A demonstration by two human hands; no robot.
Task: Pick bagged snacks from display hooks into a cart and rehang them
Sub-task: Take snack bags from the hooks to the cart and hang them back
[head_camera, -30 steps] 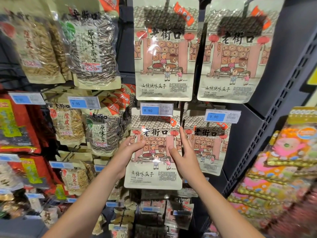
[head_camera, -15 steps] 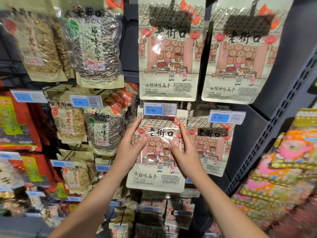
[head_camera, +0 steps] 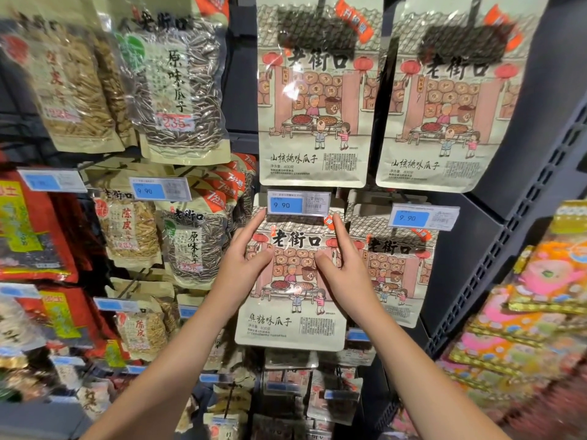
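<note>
A cream bag of sunflower seeds (head_camera: 290,315) with a cartoon shop picture hangs in the middle of the display, its top tucked under a blue 9.90 price tag (head_camera: 298,204). My left hand (head_camera: 244,265) holds the bag's upper left edge, thumb across the front and fingers along the side. On the upper right edge my right hand (head_camera: 344,265) grips the bag the same way. The hook behind the price tag is hidden.
Two larger bags of the same brand (head_camera: 313,100) (head_camera: 444,106) hang above. A matching bag (head_camera: 400,274) hangs right of mine. Clear seed bags (head_camera: 181,90) and red packs (head_camera: 28,230) fill the left. Colourful packets (head_camera: 540,296) crowd the right, beside a dark perforated upright (head_camera: 495,281).
Both hands have slid up the bag's sides, and the bag has risen so its top now sits under the price tag.
</note>
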